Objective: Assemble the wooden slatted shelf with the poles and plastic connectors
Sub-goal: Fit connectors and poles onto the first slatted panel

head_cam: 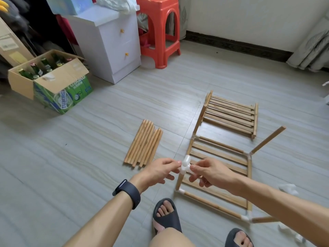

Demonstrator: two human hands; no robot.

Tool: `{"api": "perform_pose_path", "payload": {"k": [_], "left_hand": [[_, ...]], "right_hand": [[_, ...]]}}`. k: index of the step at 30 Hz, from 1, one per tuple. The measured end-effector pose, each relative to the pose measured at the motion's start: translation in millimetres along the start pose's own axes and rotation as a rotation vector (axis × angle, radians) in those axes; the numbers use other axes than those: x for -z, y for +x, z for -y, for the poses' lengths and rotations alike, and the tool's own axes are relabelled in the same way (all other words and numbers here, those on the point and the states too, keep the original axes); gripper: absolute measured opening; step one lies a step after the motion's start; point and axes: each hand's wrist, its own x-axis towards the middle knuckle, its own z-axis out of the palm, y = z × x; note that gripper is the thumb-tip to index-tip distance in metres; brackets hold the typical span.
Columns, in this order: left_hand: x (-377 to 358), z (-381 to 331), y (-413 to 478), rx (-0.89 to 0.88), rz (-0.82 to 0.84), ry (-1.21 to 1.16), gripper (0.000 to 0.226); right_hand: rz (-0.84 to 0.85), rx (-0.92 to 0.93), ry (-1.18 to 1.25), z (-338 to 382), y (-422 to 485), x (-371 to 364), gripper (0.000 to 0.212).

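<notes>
Two hands close on one white plastic connector (185, 164) as a person builds a wooden slatted shelf (219, 177) on a tiled floor (89, 157). The left hand (160, 171) pinches the connector from the side away from the shelf, and the right hand (211, 172) pinches it from above the shelf's slats. The connector caps a standing pole (179, 181) at the shelf's near-left corner. Loose poles (143, 146) lie left of the shelf, with a second slatted panel (231, 115) beyond it. The likely risk is that uneven pressing tilts the pole, jams the connector crooked or loosens the corner joint below.
</notes>
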Motion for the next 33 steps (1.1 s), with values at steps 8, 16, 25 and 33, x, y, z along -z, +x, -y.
{"api": "perform_pose_path", "payload": {"k": [8, 16, 25, 33], "left_hand": [[-9.2, 2.7, 4.1, -0.051, -0.047, 0.142, 0.042], [-20.5, 22.2, 7.4, -0.117, -0.117, 0.053, 0.041], [-20.8, 41.3, 7.4, -0.122, -0.212, 0.080, 0.030], [-18.9, 30.1, 0.2, -0.073, -0.192, 0.180, 0.040]], "right_hand": [[-0.039, 0.048, -0.233, -6.2, 2.8, -8.5, 0.027], [-0.005, 0.079, -0.353, -8.4, 3.0, -10.4, 0.030], [-0.024, 0.191, -0.548, -16.0, 5.9, -19.8, 0.037], [-0.095, 0.301, -0.748, -29.0, 10.7, -19.6, 0.037]]}}
